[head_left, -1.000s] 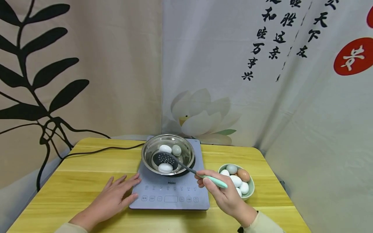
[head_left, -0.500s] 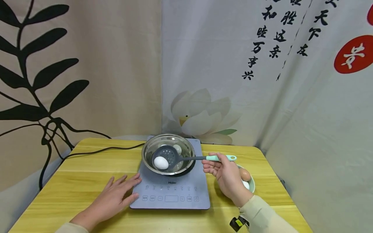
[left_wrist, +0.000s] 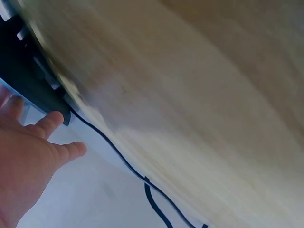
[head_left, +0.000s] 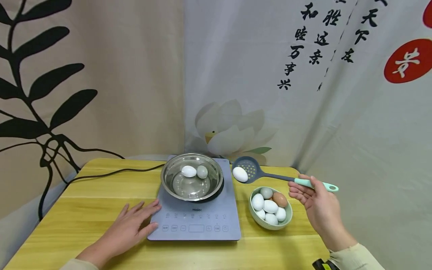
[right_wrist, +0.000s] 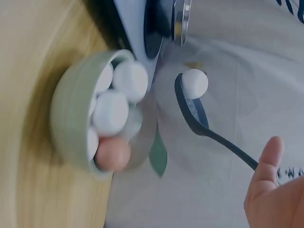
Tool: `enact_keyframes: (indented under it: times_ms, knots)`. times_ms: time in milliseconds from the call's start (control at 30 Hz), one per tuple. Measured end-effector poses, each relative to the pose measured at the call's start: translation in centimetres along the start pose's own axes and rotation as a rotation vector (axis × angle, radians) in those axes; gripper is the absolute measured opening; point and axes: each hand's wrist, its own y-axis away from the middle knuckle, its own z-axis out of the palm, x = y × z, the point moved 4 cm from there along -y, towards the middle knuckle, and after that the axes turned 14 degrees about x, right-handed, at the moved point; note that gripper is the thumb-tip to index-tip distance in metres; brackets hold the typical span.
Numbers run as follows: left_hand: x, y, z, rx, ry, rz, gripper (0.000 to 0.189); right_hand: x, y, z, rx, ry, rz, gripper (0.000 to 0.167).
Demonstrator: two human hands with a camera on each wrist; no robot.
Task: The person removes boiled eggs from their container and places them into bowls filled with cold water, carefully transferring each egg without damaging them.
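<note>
My right hand [head_left: 322, 210] holds a slotted spoon [head_left: 256, 173] by its mint-green handle, over the table's right side. On its dark perforated head lies a white egg [head_left: 240, 174], also plain in the right wrist view atop the spoon's head [right_wrist: 192, 114]. Just in front of the spoon head stands a pale green bowl [head_left: 255, 219] with several white eggs, a greyish one and a brown egg [head_left: 279, 199]. A steel pot [head_left: 168, 187] on the induction cooker [head_left: 195, 234] holds a white egg [head_left: 189, 171] and a greyish egg [head_left: 202, 171]. My left hand [head_left: 121, 228] touches the cooker's left edge with extended fingers.
A black power cord [head_left: 114, 172] runs from behind the pot across the wooden table [head_left: 111, 195] and off its left edge. Printed curtains [head_left: 236, 56] hang close behind the table and along its right side.
My right hand has lifted the slotted spoon with a white egg out of the pot and carried it right, beyond the cooker. The left hand stays by the cooker.
</note>
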Motion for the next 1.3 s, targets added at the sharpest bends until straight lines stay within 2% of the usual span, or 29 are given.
enact_keyframes:
  times_ms: [233,400,500,600,667,867,1000,1133,1233,1300]
  knots:
    - [-0.3,0.5,-0.7,0.038,0.006,0.012,0.054,-1.9,1.9,-6.1,0.064,-0.062,-0.03,0.032]
    - [-0.4,0.6,-0.9,0.042,0.001,0.013,0.054,-1.9,3.7,-8.8,0.041,-0.03,-0.091,0.034]
    - [-0.5,0.6,-1.0,0.034,0.002,0.001,0.054,-1.4,4.5,-9.5,0.02,0.006,-0.115,0.036]
    - [-0.5,0.6,-1.0,0.026,0.006,-0.004,0.054,-0.7,5.2,-9.4,0.029,0.064,-0.158,0.035]
    - [-0.5,0.6,-1.0,0.024,0.006,-0.007,0.054,-0.2,5.9,-9.0,0.043,0.102,-0.221,0.035]
    - [-0.2,0.4,-1.1,0.039,0.004,0.005,0.053,1.5,8.4,-7.7,0.162,0.21,-0.416,0.032]
    - [0.0,0.3,-1.3,0.048,0.003,0.009,0.052,2.2,9.8,-7.1,0.247,0.291,-0.45,0.031]
    - [0.0,0.2,-1.3,0.046,-0.003,0.014,0.053,1.4,10.2,-6.2,0.305,0.29,-0.481,0.031]
    - [-0.1,0.2,-1.3,0.04,-0.009,0.013,0.053,0.3,10.0,-5.3,0.269,0.252,-0.531,0.034]
    - [-0.1,0.1,-1.3,0.035,-0.01,0.012,0.054,-0.3,9.4,-4.5,0.195,0.183,-0.556,0.035]
